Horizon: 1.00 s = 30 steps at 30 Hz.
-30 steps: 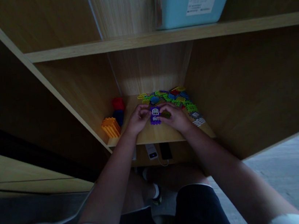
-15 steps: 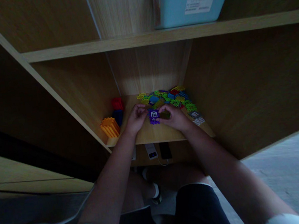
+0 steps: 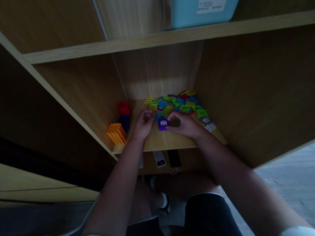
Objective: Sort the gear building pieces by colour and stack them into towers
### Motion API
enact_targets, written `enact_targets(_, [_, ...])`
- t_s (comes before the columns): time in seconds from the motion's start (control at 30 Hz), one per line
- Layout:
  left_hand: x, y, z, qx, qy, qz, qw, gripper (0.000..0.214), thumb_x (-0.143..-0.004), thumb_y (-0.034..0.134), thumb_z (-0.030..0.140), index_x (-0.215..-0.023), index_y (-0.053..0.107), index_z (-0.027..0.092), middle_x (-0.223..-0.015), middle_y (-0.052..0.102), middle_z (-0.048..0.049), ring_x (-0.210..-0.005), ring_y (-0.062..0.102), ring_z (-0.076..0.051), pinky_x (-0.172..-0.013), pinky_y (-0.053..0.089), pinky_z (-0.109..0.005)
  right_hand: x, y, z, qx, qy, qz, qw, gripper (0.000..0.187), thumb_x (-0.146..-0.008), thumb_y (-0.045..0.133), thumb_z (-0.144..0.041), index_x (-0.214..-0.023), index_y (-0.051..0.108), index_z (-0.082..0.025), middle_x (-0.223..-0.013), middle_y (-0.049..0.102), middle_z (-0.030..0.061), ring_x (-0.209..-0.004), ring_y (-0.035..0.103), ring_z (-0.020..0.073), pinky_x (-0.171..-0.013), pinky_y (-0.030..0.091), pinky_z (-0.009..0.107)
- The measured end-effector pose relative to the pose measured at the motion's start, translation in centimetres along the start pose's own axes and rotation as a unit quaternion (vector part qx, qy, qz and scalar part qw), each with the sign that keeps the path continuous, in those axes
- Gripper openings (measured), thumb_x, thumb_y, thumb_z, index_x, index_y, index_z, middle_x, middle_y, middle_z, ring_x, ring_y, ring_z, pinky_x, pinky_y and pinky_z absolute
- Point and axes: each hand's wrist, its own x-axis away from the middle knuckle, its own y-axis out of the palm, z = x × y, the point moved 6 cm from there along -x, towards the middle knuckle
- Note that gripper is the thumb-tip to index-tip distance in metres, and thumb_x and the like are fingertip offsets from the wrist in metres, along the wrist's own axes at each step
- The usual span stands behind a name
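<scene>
A purple toy building block point(image 3: 163, 124) with a white window on its face is pinched between the thumb and fingers of my right hand point(image 3: 185, 123), just above the shelf board. To its left is my left hand point(image 3: 144, 124), fingers curved and slightly apart from the thumb, with no piece visible in it. A small gap separates it from the block. Behind both hands lies a spread of loose interlocking plastic pieces point(image 3: 185, 108) in green, yellow, blue and red. One blue piece point(image 3: 159, 116) shows between my hands, behind the block.
At the left wall stand an orange ribbed block point(image 3: 116, 134), a dark blue block point(image 3: 125, 123) and a red block point(image 3: 123, 108). White window pieces point(image 3: 210, 127) lie at the right. Overhead, a shelf point(image 3: 136, 43) carries a light blue bin point(image 3: 200, 4). Below are a white device point(image 3: 160, 159) and a black one point(image 3: 174, 158).
The purple block has tilted, so its window face looks flatter. My left fingers have come slightly away from it, and the blue piece behind now shows.
</scene>
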Motion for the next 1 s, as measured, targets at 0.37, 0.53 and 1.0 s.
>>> enact_targets(0.37, [0.1, 0.04, 0.01, 0.001, 0.001, -0.01, 1.0, 0.019, -0.096, 0.071, 0.021, -0.114, 0.065, 0.023, -0.098, 0.073, -0.0021, -0.097, 0.072, -0.02, -0.096, 0.055, -0.036, -0.02, -0.01, -0.05, 0.003, 0.002, -0.014, 1.0, 0.027, -0.091, 0.084, -0.043, -0.109, 0.07, -0.03, -0.115, 0.08, 0.0042, -0.111, 0.075, 0.0286, -0.102, 0.058, 0.047])
enact_targets(0.53, [0.08, 0.16, -0.01, -0.005, 0.0, -0.008, 1.0, 0.018, -0.095, 0.07, 0.022, -0.112, 0.064, 0.023, -0.098, 0.071, -0.0014, -0.097, 0.071, -0.02, -0.097, 0.055, -0.036, 0.06, 0.18, 0.36, 0.006, -0.002, -0.013, 1.0, 0.03, -0.091, 0.084, -0.047, -0.11, 0.069, -0.03, -0.115, 0.079, 0.0048, -0.111, 0.074, 0.0293, -0.102, 0.057, 0.047])
enact_targets(1.0, [0.0, 0.49, -0.61, -0.021, 0.0, -0.019, 1.0, 0.017, -0.096, 0.069, 0.02, -0.112, 0.064, 0.022, -0.097, 0.07, -0.0014, -0.094, 0.07, -0.019, -0.094, 0.055, -0.035, -0.06, 0.12, -0.03, -0.002, 0.006, -0.027, 1.0, 0.03, -0.091, 0.082, -0.046, -0.112, 0.07, -0.028, -0.117, 0.08, 0.0067, -0.109, 0.074, 0.0288, -0.101, 0.056, 0.046])
